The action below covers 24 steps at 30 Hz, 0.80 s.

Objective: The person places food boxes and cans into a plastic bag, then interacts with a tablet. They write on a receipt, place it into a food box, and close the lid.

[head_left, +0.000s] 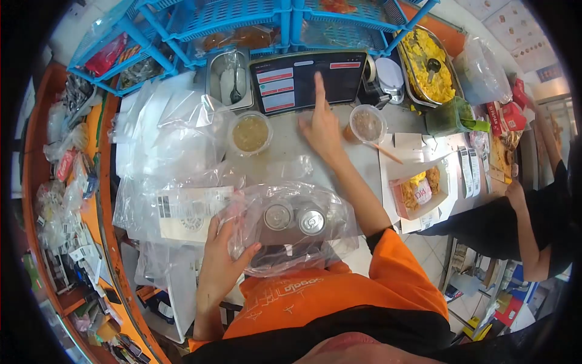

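Observation:
My left hand grips the side of a clear plastic bag at the table's front edge. Inside it, two drink cans stand side by side, their tops facing up. My right hand reaches forward with its index finger stretched out over the screen of a tablet, and it holds nothing. Left of that hand is a lidded tub of yellowish soup; to its right stands a lidded cup with a brown drink. By my left hand lies a paper with a printed label.
Blue plastic racks overhang the table's back. Clear bags pile up at left. To the right are an open box of fried food, a tray of yellow food and a green container. A person in black works at far right.

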Available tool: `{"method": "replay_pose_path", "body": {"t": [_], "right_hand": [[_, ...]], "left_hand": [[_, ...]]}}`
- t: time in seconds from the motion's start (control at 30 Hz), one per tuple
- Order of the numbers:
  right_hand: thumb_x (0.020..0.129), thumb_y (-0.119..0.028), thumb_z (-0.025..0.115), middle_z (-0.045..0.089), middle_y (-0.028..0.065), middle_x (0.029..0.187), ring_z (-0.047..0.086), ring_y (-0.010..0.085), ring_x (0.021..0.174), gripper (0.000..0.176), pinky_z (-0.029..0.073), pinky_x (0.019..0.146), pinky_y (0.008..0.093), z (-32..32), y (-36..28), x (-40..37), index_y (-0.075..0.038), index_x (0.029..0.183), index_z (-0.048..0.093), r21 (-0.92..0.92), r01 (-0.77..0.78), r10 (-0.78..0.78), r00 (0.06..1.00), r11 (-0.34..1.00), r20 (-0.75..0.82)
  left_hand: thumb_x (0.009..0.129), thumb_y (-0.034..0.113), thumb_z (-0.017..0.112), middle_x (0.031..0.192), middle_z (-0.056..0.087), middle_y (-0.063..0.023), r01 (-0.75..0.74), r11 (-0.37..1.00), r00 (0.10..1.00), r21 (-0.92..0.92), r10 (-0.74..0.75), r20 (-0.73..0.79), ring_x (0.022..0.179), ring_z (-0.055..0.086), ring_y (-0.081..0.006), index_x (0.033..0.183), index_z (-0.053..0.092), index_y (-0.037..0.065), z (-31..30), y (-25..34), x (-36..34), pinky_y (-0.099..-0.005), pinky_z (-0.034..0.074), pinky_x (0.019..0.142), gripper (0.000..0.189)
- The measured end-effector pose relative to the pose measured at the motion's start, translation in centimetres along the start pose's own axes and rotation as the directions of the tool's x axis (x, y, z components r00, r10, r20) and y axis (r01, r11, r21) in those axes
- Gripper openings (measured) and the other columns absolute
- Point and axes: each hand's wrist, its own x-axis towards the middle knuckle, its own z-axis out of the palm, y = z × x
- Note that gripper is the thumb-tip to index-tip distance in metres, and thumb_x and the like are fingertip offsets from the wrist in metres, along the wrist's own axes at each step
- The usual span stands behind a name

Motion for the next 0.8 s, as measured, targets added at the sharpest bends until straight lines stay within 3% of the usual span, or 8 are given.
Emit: {"method": "replay_pose_path", "body": {"t": [0.23, 0.33, 0.4, 0.5, 0.57, 0.63, 0.7, 0.8], "right_hand": [[0.084, -0.015, 0.065, 0.067, 0.0209, 0.087, 0.065, 0.0387, 0.061, 0.087, 0.051, 0.055, 0.0490, 0.1, 3.2, -4.8, -0.006, 0.155, 0.015, -0.327, 0.087, 0.018, 0.952, 0.941, 0.304], [0.084, -0.015, 0.065, 0.067, 0.0215, 0.080, 0.066, 0.0370, 0.061, 0.081, 0.051, 0.054, 0.0490, -1.0, 0.4, -2.3, -0.002, 0.152, 0.023, -0.286, 0.057, -0.031, 0.995, 0.957, 0.095], [0.085, -0.013, 0.063, 0.065, 0.0198, 0.068, 0.067, 0.0359, 0.061, 0.046, 0.051, 0.055, 0.0469, -0.4, 0.6, -0.1, 0.001, 0.128, 0.056, -0.266, -0.074, 0.105, 0.989, 0.961, 0.106], [0.086, -0.016, 0.063, 0.063, 0.0167, 0.063, 0.065, 0.0353, 0.059, 0.021, 0.051, 0.055, 0.0451, -0.9, 2.6, -2.9, -0.003, 0.101, 0.070, -0.440, 0.051, 0.085, 0.955, 0.897, 0.284], [0.086, -0.020, 0.066, 0.064, 0.0137, 0.065, 0.062, 0.0380, 0.060, 0.017, 0.051, 0.060, 0.0443, -4.5, 1.1, -5.7, -0.005, 0.092, 0.071, -0.134, -0.129, 0.157, 0.962, 0.983, 0.224], [0.084, -0.022, 0.069, 0.064, 0.0089, 0.073, 0.062, 0.0305, 0.060, 0.025, 0.051, 0.062, 0.0394, -10.3, -2.7, -6.3, -0.005, 0.104, 0.068, 0.037, -0.437, 0.391, 0.837, 0.899, 0.383], [0.082, -0.013, 0.071, 0.063, 0.0098, 0.087, 0.066, 0.0255, 0.059, 0.038, 0.053, 0.058, 0.0373, -14.0, -4.6, -8.0, -0.006, 0.119, 0.061, 0.358, -0.264, 0.084, 0.890, 0.896, 0.448], [0.079, 0.000, 0.071, 0.062, 0.0110, 0.105, 0.065, 0.0164, 0.061, 0.062, 0.051, 0.054, 0.0259, -16.7, -7.3, -10.7, -0.006, 0.136, 0.046, -0.104, -0.107, 0.147, 0.800, 0.989, 0.581]], "left_hand": [[0.076, 0.014, 0.078, 0.140, 0.055, -0.0109, 0.048, 0.999, 0.995, 0.013, -0.049, 0.089, 0.130, 0.045, -0.0344, 0.130, 0.061, 0.007, -1.2, 0.5, 0.4, -0.0444, 0.031, 0.112, 0.057], [0.076, 0.015, 0.077, 0.138, 0.056, -0.0130, 0.020, 1.000, 0.987, 0.006, -0.020, 0.160, 0.130, 0.046, -0.0334, 0.129, 0.062, 0.010, -1.3, 0.1, 0.9, -0.0436, 0.032, 0.112, 0.056], [0.078, 0.011, 0.078, 0.136, 0.052, -0.0146, -0.040, 0.999, 0.993, -0.005, 0.040, 0.107, 0.116, 0.057, -0.0253, 0.130, 0.064, 0.017, -1.2, 0.0, 1.0, -0.0300, 0.054, 0.081, 0.054], [0.078, 0.010, 0.078, 0.137, 0.051, -0.0140, 0.133, 0.978, 0.989, -0.159, -0.119, 0.092, 0.110, 0.060, -0.0215, 0.128, 0.065, 0.017, -1.2, 0.0, 0.8, -0.0238, 0.054, 0.067, 0.052], [0.078, 0.008, 0.077, 0.137, 0.052, -0.0139, 0.149, 0.976, 0.988, -0.158, -0.140, 0.067, 0.108, 0.062, -0.0205, 0.125, 0.068, 0.016, -1.1, 0.3, 0.8, -0.0212, 0.052, 0.062, 0.048], [0.077, 0.006, 0.077, 0.137, 0.052, -0.0138, 0.173, 0.973, 0.985, -0.151, -0.168, 0.047, 0.105, 0.063, -0.0195, 0.121, 0.070, 0.015, -1.0, 0.4, 0.5, -0.0186, 0.050, 0.057, 0.045], [0.076, 0.002, 0.075, 0.135, 0.055, -0.0149, 0.112, 0.994, 0.989, -0.015, -0.113, -0.100, 0.104, 0.065, -0.0220, 0.107, 0.075, 0.009, -0.9, 0.5, 0.1, -0.0236, 0.053, 0.062, 0.032], [0.075, -0.005, 0.071, 0.132, 0.057, -0.0161, -0.113, 0.943, 0.972, 0.314, 0.170, -0.161, 0.099, 0.068, -0.0267, 0.095, 0.076, 0.004, -1.5, 0.7, 0.5, -0.0306, 0.054, 0.071, 0.022]]}}
